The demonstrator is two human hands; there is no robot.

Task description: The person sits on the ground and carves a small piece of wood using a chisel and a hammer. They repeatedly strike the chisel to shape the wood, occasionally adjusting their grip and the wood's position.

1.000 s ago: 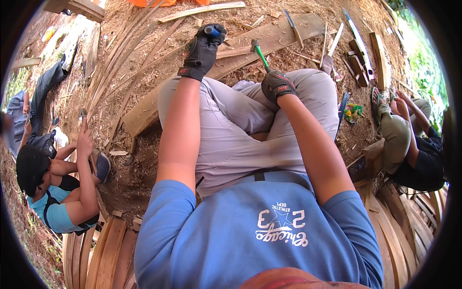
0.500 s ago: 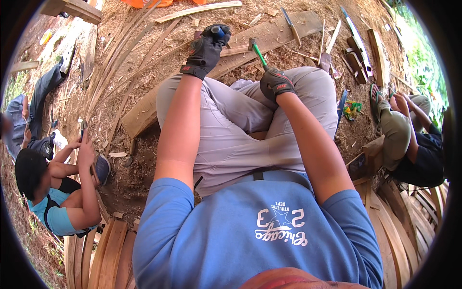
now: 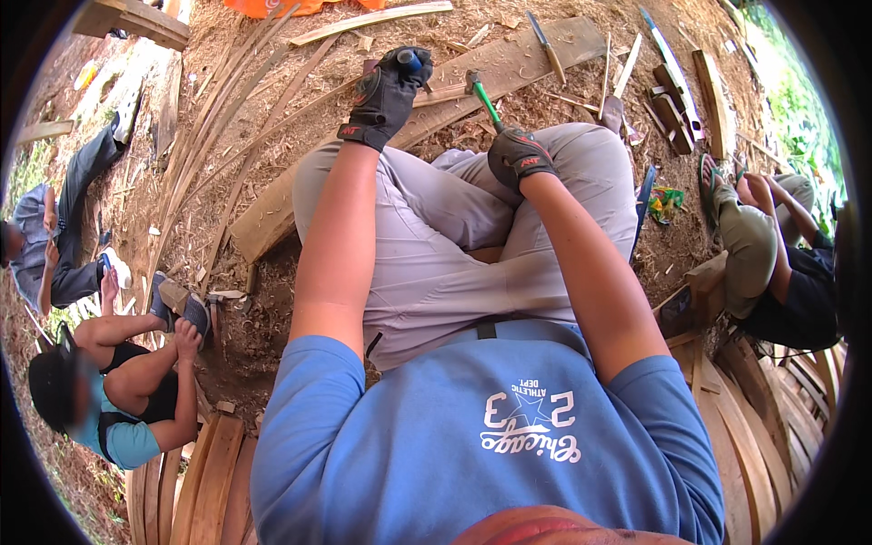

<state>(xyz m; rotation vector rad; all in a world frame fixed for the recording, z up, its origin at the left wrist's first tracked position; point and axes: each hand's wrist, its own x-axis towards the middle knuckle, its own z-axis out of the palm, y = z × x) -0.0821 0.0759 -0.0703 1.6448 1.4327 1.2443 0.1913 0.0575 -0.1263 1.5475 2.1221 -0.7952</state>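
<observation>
Fingers (image 3: 400, 77) of two gloved hands, one hammer (image 3: 484, 98)

Right hand (image 3: 516, 156) grips hammer (image 3: 483, 98); left hand (image 3: 389, 91) perhaps chisel (image 3: 411, 61)

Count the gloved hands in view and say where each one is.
2. The left hand grips a blue-tipped tool over the plank; the right hand holds a green-handled hammer above the right knee.

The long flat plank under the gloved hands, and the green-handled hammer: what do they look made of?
The long flat plank looks like raw, unfinished wood: pale tan, rough, with shavings lying around it. The green-handled hammer, gripped by the right hand, has a glossy green shaft, perhaps fibreglass or plastic, and a dark head, probably steel. The left hand wears a black fabric glove.
</observation>
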